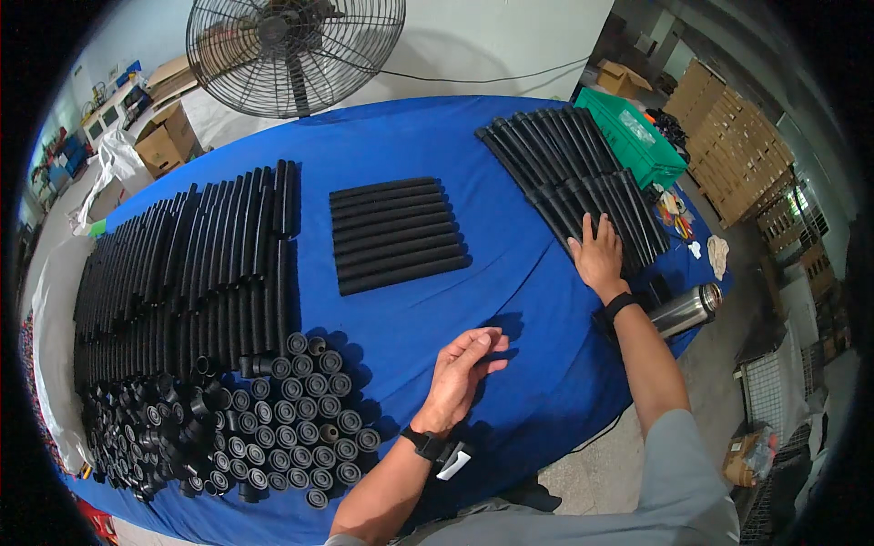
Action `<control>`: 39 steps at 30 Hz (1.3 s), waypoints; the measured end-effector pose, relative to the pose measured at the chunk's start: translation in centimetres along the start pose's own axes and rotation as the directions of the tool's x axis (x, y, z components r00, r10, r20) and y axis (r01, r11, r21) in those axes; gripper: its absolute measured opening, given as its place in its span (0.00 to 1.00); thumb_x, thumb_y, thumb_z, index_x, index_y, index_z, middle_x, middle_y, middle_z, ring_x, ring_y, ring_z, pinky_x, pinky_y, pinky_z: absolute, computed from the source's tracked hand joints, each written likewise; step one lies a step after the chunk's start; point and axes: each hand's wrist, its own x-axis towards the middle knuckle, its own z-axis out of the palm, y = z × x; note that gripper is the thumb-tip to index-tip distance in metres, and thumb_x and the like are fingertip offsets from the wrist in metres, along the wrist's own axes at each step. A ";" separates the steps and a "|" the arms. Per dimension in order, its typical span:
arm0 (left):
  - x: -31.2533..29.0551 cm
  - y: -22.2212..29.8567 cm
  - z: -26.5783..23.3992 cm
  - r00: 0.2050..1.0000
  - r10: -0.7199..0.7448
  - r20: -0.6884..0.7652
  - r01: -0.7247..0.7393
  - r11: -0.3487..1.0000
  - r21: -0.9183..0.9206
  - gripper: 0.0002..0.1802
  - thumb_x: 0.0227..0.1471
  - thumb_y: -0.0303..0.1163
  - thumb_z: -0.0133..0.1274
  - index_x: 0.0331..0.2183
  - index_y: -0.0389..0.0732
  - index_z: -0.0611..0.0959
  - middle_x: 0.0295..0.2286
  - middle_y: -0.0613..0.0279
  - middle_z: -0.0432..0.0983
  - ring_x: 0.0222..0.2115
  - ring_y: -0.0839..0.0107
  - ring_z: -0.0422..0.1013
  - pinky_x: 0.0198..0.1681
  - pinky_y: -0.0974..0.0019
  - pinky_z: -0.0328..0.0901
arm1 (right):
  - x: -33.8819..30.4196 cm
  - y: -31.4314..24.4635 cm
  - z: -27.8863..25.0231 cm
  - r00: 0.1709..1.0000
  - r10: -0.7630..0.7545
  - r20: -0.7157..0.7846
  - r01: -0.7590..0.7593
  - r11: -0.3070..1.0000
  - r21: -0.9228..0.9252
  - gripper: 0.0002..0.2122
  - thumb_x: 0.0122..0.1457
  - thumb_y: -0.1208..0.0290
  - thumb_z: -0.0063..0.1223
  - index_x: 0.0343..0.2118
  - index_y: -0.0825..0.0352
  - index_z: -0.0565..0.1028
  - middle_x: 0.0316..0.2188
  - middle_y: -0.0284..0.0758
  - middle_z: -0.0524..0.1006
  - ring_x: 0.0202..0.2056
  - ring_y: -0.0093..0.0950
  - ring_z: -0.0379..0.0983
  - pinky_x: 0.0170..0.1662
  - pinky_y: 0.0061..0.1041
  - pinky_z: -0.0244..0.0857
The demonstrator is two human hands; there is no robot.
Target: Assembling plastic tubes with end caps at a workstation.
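My right hand lies with its fingers spread on the near end of a fanned stack of black tubes at the right. The tubes there have thicker joints partway along. My left hand hovers over the blue cloth, fingers loosely curled and apart, with nothing visible in it. Beyond it, a row of several black tubes lies side by side, crosswise, in the middle of the table. To the left, many black tubes are stacked lengthwise. Black round caps stand grouped in front of them.
A steel thermos lies beside my right forearm. Past the right-hand tubes stands a green crate, with small coloured tools near it. A large fan is at the far edge. Loose black fittings are heaped at the near left.
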 end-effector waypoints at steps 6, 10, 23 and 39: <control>0.0 0.0 -0.1 1.000 -0.009 -0.001 0.009 1.000 0.000 0.14 0.61 0.37 0.52 0.44 0.38 0.80 0.41 0.56 0.78 0.44 0.66 0.73 0.47 0.60 0.69 | -0.1 -0.4 -0.7 0.999 -0.045 -0.009 0.046 0.996 0.070 0.29 0.67 0.53 0.39 0.66 0.64 0.56 0.64 0.54 0.53 0.64 0.50 0.51 0.64 0.49 0.48; 0.0 0.1 0.0 1.000 -0.006 -0.005 0.006 1.000 0.008 0.14 0.61 0.37 0.52 0.44 0.38 0.80 0.41 0.56 0.78 0.44 0.66 0.73 0.47 0.60 0.69 | 0.1 -0.6 0.0 0.997 -0.077 0.018 0.075 0.991 0.109 0.27 0.68 0.54 0.37 0.66 0.61 0.56 0.65 0.52 0.54 0.65 0.47 0.50 0.66 0.47 0.46; 0.0 0.0 0.0 1.000 -0.001 -0.002 0.001 1.000 0.017 0.15 0.61 0.37 0.52 0.44 0.37 0.80 0.42 0.56 0.78 0.44 0.66 0.73 0.48 0.60 0.69 | 0.1 -0.3 0.3 0.994 -0.113 0.006 0.111 0.986 0.124 0.26 0.67 0.56 0.41 0.63 0.65 0.61 0.64 0.52 0.56 0.65 0.47 0.50 0.66 0.46 0.45; 0.0 0.0 -0.2 1.000 0.006 0.008 -0.006 1.000 0.010 0.15 0.60 0.38 0.53 0.44 0.37 0.80 0.42 0.57 0.77 0.44 0.67 0.73 0.47 0.61 0.69 | 0.7 0.0 1.7 0.977 -0.145 -0.159 0.187 0.938 0.291 0.16 0.63 0.72 0.47 0.48 0.79 0.66 0.57 0.57 0.63 0.58 0.52 0.59 0.62 0.44 0.54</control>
